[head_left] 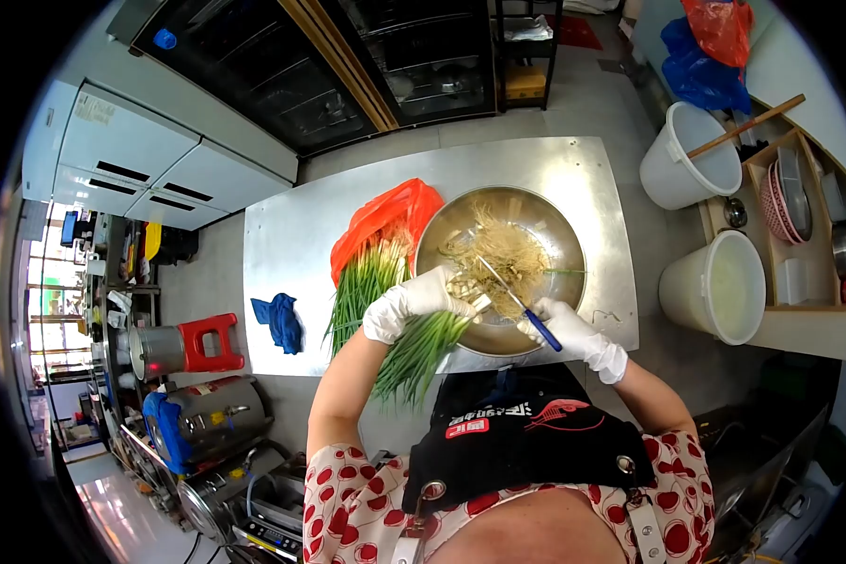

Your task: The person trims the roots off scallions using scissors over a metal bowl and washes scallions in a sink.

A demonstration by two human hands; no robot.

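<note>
My left hand (427, 295), in a white glove, is closed around a bunch of scallions (421, 355). Their white ends point over the bowl and the green leaves hang past the table's front edge. In my gloved right hand (570, 331) is a knife (541, 332) with a blue handle, its thin blade reaching over the bowl toward the white ends. Below both hands sits a wide steel bowl (566, 242) with a heap of pale scallion roots (498, 246) inside. More scallions (359, 287) stick out of a red plastic bag (392, 209) left of the bowl.
A steel table (291, 226) bears everything, with a crumpled blue cloth (278, 321) at its left. White buckets (714, 287) stand on the right beside a wooden shelf unit (780, 226). At the left are a red stool (211, 342) and a metal drum (216, 414).
</note>
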